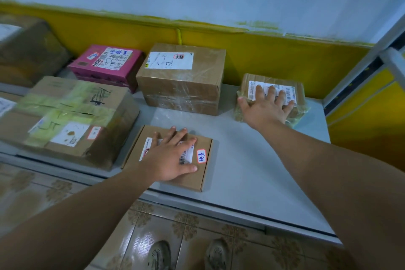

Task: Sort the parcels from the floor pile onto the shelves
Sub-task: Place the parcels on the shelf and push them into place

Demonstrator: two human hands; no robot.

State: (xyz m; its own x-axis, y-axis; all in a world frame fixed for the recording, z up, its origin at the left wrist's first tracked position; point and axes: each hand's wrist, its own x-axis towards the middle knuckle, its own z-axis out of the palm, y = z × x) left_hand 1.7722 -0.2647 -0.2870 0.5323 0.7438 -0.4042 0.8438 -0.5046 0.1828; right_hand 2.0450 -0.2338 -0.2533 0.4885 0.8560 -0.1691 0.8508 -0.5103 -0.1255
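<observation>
My left hand (173,155) lies flat, fingers spread, on a thin flat cardboard parcel (202,180) at the front edge of the low grey shelf (252,160). My right hand (266,105) presses palm-down, fingers spread, on a small tape-wrapped brown parcel (300,90) at the shelf's right end; its white label is partly covered. Neither hand wraps around its parcel.
On the shelf stand a medium taped box (182,85), a pink box (105,66), a large taped carton (72,120) and another brown carton (28,50) at far left. A yellow-and-white wall runs behind; a shelf upright (359,79) rises right. Patterned floor tiles and my shoes (188,254) lie below.
</observation>
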